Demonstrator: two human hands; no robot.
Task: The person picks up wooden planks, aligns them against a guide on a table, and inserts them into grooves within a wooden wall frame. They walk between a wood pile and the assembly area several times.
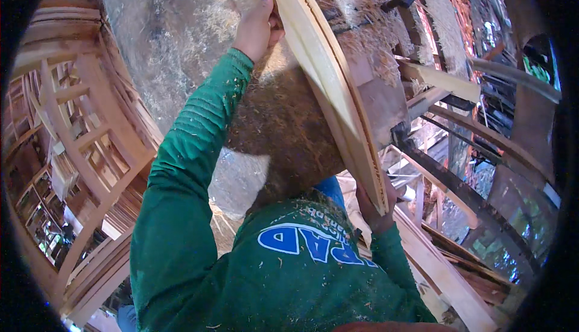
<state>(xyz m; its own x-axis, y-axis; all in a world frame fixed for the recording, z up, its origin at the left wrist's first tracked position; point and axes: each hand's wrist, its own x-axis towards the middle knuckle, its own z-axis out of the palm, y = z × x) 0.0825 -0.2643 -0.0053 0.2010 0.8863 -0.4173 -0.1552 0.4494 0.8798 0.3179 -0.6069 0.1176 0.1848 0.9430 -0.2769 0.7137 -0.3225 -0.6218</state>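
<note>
A long pale wooden board (329, 84) lies tilted across the view, from the top centre down to the right of my body. Its right edge looks rough and splintery. My left hand (259, 27) grips its left side near the far end, thumb on top and fingers curled beneath. At the near end, my right hand (377, 199) is closed around the board, partly hidden by it. Under the board is a broad worn worktop (181, 48) strewn with sawdust, part of it in dark shadow.
Wood shavings (377, 6) pile up right of the board. Beyond them are timber rails (443, 78) and a dark bar (470, 181). Wooden frames (90, 108) with crosspieces stand at left, by stacked planks (102, 271). A long plank (446, 271) lies at lower right.
</note>
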